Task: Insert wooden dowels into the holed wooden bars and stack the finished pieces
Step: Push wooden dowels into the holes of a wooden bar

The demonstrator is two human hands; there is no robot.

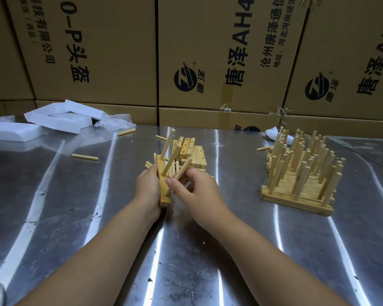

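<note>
The left hand [147, 186] gripped a holed wooden bar [164, 195] on edge, its lower end at or just above the steel table [75, 206], fingers curled round its back. Two dowels [168, 144] already stood in that bar's upper holes, leaning away from the person. The right hand [195, 191] pinched a third dowel [181, 171] between thumb and fingertips, its lower tip at the bar's face near the bottom end. Whether the tip had entered the hole could not be told.

To seat it well, the dowel probably needed to line up with the hole's axis, parallel to its two neighbours, then be pushed straight with a slight twist while the left hand braced the bar from behind. A slanted entry could jam it.

The dowels were pale, smooth, round rods with blunt ends. The bars were yellower, square-edged strips drilled with small round holes.

Behind the bar lay a pile of unfilled bars [192, 151] and loose dowels [148, 164]. Well to the right of the bar stood the stack of finished pieces [301, 173], bristling with upright rods. Far left of the bar lay another single dowel [85, 157] and white foam blocks [60, 120]. The table was brushed and streaked with glare.
</note>
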